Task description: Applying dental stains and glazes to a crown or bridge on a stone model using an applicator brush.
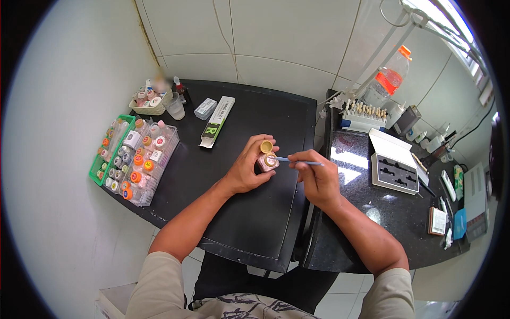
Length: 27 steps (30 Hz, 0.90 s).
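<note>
Left hand (247, 169) clamps a small jar (268, 165); right hand (319, 178) pinches a blue stick (282, 159), long axis nearly crosswise (slight tilt), tip pointing left to the jar's mouth.

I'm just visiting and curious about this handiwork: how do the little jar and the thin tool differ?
The jar is short and squat, while the tool is long and slim. The jar looks pinkish; the tool is bluish. The jar sits in the left hand, whereas the tool is held pen-like in the right hand. Both are small and held above the black table.
</note>
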Motion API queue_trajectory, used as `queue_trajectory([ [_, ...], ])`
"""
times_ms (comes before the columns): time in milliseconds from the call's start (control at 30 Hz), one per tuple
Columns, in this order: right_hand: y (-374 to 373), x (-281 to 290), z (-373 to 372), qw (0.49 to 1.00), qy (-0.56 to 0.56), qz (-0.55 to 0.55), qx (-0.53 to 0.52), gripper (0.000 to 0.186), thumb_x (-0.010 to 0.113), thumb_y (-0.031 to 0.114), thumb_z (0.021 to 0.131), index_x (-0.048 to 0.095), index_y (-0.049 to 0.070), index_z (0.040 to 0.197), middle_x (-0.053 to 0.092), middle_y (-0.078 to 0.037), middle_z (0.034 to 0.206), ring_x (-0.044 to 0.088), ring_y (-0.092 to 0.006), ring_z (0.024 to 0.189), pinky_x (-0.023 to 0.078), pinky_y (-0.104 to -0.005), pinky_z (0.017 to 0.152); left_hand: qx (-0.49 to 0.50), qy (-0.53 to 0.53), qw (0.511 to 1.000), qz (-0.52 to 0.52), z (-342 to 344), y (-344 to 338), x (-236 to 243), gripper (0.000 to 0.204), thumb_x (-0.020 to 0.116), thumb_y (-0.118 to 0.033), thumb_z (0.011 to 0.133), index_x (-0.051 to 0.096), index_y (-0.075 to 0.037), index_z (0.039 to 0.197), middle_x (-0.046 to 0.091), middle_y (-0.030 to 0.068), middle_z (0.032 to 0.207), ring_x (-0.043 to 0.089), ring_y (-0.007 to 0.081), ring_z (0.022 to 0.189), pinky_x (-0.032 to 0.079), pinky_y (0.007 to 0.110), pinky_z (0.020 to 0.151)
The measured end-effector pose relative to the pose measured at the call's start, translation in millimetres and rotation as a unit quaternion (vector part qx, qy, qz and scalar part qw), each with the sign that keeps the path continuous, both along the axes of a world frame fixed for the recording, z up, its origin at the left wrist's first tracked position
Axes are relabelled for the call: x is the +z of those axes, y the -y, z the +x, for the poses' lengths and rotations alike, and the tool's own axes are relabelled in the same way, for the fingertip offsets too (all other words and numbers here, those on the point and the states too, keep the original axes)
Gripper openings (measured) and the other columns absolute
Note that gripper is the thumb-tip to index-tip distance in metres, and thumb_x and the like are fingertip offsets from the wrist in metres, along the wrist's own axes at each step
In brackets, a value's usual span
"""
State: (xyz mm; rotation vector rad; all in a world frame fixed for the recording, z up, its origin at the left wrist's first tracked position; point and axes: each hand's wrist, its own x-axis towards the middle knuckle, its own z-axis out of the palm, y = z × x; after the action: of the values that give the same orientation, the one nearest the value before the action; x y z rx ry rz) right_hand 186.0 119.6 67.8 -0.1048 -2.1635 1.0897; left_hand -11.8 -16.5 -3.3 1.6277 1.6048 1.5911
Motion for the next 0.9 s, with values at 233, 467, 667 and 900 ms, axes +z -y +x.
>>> queue_trajectory([
  [233,6,3,-3,0.975,-0.016,0.221,-0.005,0.027,0.077,0.000,0.088,0.075,0.009,0.114,0.070,-0.007,0.093,0.072,-0.0272,0.070,0.057,-0.0381,0.058,0.052,-0.111,0.992,0.039,2,0,2,0.062,0.093,-0.012,0.077,0.066,-0.002,0.131,0.057,0.0139,0.139,0.066,0.0320,0.123,0.055,0.040,0.104],
  [467,7,-5,-4,0.984,0.022,0.179,-0.001,0.024,0.075,0.000,0.091,0.075,0.008,0.113,0.070,-0.009,0.093,0.073,-0.0276,0.071,0.057,-0.0389,0.058,0.034,-0.069,0.997,-0.006,7,-1,1,0.061,0.095,-0.017,0.077,0.068,-0.007,0.131,0.063,0.0094,0.122,0.070,0.0292,0.108,0.058,0.040,0.094],
  [667,6,-1,-4,0.997,0.061,0.057,0.008,0.011,0.066,0.005,0.105,0.073,0.001,0.112,0.074,-0.011,0.094,0.074,-0.0222,0.066,0.058,-0.0333,0.057,0.005,-0.012,1.000,0.007,4,-5,-7,0.065,0.097,-0.020,0.076,0.071,-0.009,0.134,0.060,0.0081,0.127,0.070,0.0255,0.110,0.059,0.038,0.095],
  [900,5,3,-2,0.996,0.032,0.088,0.001,0.010,0.062,0.001,0.105,0.072,0.001,0.107,0.069,-0.010,0.091,0.073,-0.0219,0.066,0.058,-0.0330,0.058,-0.012,-0.023,1.000,-0.014,8,-3,-1,0.062,0.094,-0.017,0.080,0.071,-0.010,0.137,0.060,0.0082,0.128,0.069,0.0253,0.112,0.060,0.038,0.095],
])
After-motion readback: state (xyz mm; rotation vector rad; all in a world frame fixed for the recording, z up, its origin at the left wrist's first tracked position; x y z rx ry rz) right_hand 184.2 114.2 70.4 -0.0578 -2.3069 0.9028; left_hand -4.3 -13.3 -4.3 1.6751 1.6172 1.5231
